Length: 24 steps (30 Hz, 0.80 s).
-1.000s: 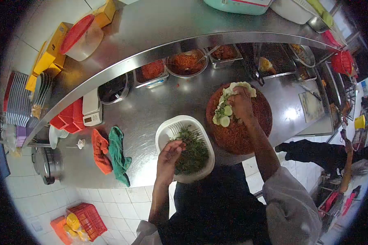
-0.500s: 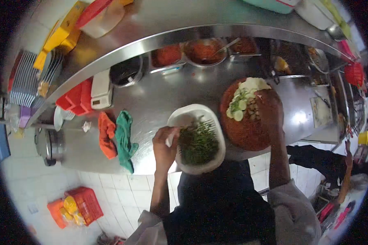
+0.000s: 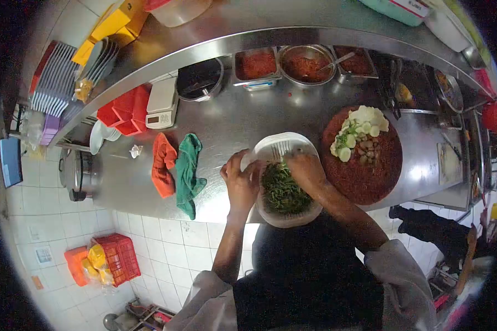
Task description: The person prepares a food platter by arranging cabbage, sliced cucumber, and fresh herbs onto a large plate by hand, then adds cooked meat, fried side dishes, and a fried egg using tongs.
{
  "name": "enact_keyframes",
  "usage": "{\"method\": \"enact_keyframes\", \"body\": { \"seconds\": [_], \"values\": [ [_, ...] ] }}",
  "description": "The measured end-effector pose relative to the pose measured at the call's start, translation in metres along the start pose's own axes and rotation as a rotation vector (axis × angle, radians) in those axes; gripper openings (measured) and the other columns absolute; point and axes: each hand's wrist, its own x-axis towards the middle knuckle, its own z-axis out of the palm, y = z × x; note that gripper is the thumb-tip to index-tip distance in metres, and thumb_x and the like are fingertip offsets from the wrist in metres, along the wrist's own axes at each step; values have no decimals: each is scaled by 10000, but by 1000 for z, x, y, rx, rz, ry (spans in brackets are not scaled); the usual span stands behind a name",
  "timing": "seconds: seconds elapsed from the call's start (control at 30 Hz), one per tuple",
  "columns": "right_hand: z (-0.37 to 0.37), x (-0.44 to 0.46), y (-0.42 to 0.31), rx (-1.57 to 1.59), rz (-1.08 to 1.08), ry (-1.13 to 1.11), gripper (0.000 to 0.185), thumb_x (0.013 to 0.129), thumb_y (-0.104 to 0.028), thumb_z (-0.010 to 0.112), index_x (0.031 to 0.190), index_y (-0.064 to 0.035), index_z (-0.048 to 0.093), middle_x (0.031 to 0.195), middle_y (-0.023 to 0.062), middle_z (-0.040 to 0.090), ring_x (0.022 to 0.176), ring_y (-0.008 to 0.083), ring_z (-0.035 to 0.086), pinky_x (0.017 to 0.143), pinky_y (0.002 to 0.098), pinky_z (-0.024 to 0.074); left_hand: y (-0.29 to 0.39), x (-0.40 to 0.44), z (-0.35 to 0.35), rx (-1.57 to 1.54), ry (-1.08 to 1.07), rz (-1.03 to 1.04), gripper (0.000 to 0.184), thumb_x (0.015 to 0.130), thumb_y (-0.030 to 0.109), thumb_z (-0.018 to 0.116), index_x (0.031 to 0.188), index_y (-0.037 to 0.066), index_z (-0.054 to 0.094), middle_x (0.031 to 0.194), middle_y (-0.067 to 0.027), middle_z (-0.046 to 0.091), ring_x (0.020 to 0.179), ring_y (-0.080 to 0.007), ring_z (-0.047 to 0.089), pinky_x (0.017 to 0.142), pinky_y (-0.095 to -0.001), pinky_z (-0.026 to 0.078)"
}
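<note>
A white tub [image 3: 294,219] of chopped green herbs [image 3: 282,190] stands at the counter's front edge, close to my body. My left hand [image 3: 241,181] is at its left rim, fingers bent over the edge and gripping it. Over the herbs is my right hand [image 3: 305,171], its fingers closed and pointing down into the tub; what they hold is hidden. To the right lies a round red base [image 3: 364,179], spread with red sauce or paste. Pale shredded pieces [image 3: 368,118], white-green slices [image 3: 345,154] and small brownish chunks [image 3: 366,153] sit on its upper part.
Orange cloth [image 3: 163,165] and green cloth [image 3: 188,171] lie left of the tub. Behind are a white scale [image 3: 161,105], red bins [image 3: 128,113] and metal pans of red food [image 3: 306,63]. A raised steel shelf [image 3: 270,38] spans the back. Another person's arm [image 3: 465,265] shows at right.
My right hand has moved left from the red base to the tub, uncovering the brownish chunks. My left hand stays at the tub's left side. The whole view has shifted.
</note>
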Motion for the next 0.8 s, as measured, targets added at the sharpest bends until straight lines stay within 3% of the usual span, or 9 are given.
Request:
{"method": "enact_keyframes", "body": {
  "seconds": [0.2, 0.33, 0.43, 0.5, 0.63, 0.8],
  "values": [
    [7, 9, 2, -38, -116, -68, 84, 782, -134, 633, 770, -52, 645, 910, 135, 626, 873, 321, 641, 758, 469, 512, -8, -21, -9, -120, 83, -130, 224, 767, 3, 682, 928, 145, 744, 1238, -29, 553, 1167, -239, 490, 995, -397, 299],
    [9, 5, 6, -96, -173, -52, 109, 768, -163, 664, 779, -55, 646, 917, 106, 613, 874, 310, 629, 760, 467, 503, -12, -32, -11, -200, 63, -202, 235, 769, -6, 675, 932, 150, 743, 1229, -21, 554, 1168, -234, 488, 993, -392, 303],
    [-13, 0, 4, 67, -175, -6, 89, 794, -140, 667, 797, -54, 644, 910, 100, 643, 869, 302, 649, 757, 431, 515, -15, -36, -13, -201, 40, -229, 242, 763, 2, 682, 938, 158, 741, 1216, -18, 558, 1165, -223, 489, 991, -390, 305],
    [-35, -4, 1, 492, 28, -82, 59, 790, -80, 671, 824, -61, 627, 874, 113, 674, 808, 304, 673, 727, 433, 528, -13, -35, -15, -165, 18, -120, 243, 757, 22, 693, 948, 166, 738, 1182, -9, 573, 1155, -216, 495, 993, -396, 308],
    [-46, -9, 11, 708, -15, 0, 111, 812, -63, 697, 906, -64, 638, 872, 108, 688, 796, 262, 685, 731, 376, 535, -7, -20, -4, -58, -151, 53, 282, 759, 102, 722, 1028, 187, 717, 1159, 14, 614, 1154, -229, 500, 1006, -448, 304],
    [-52, -17, 29, 1057, 227, -183, 234, 859, -59, 678, 1092, -77, 673, 928, 116, 704, 835, 201, 683, 766, 343, 536, 3, 1, 14, 142, -317, 251, 316, 801, 98, 583, 1064, 217, 712, 1059, 4, 654, 1097, -216, 517, 962, -526, 299]
  ]
}}
